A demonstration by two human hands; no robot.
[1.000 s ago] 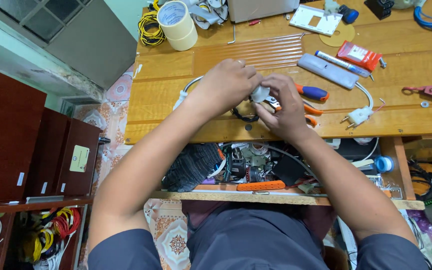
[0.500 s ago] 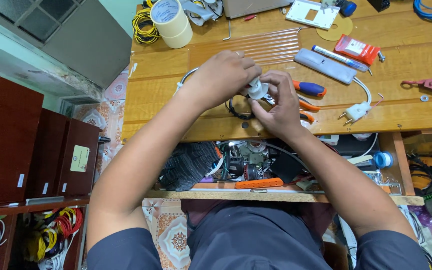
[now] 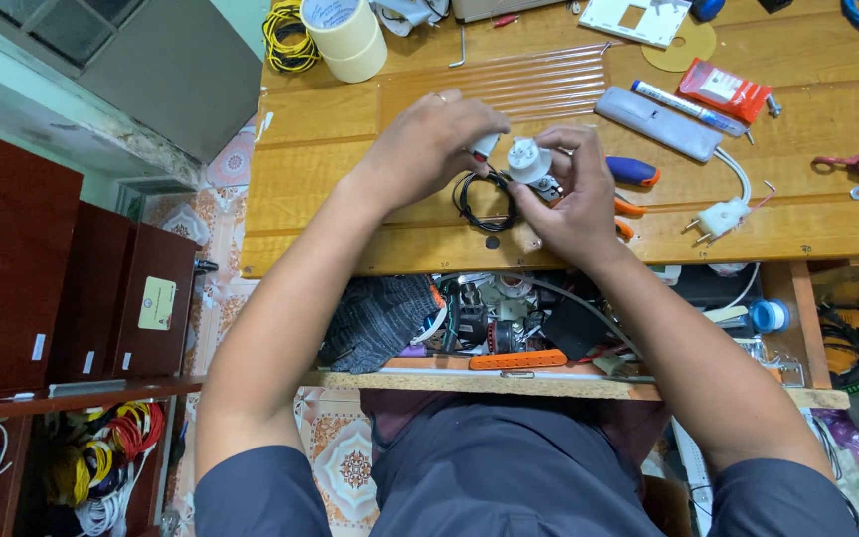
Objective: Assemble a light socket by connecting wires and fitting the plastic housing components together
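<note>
My two hands meet over the middle of a wooden workbench [image 3: 350,189]. My right hand [image 3: 574,199] grips a small white round plastic fitting [image 3: 528,159] with a metal part under it. My left hand [image 3: 429,144] pinches a thin tool with a red-and-white handle [image 3: 484,147] against that fitting. A coil of black wire [image 3: 484,199] lies on the bench right below the two hands and seems to run to the fitting.
Around the hands lie a blue-handled screwdriver [image 3: 634,171], orange-handled pliers [image 3: 626,209], a grey power strip [image 3: 658,122] with a white plug [image 3: 723,217], masking tape rolls [image 3: 345,35] and yellow wire [image 3: 288,40]. A cluttered shelf [image 3: 509,328] sits under the bench. Dark red cabinets [image 3: 72,288] stand left.
Both hands shifted a little to the right and the white fitting turned so its round top now shows between my fingers.
</note>
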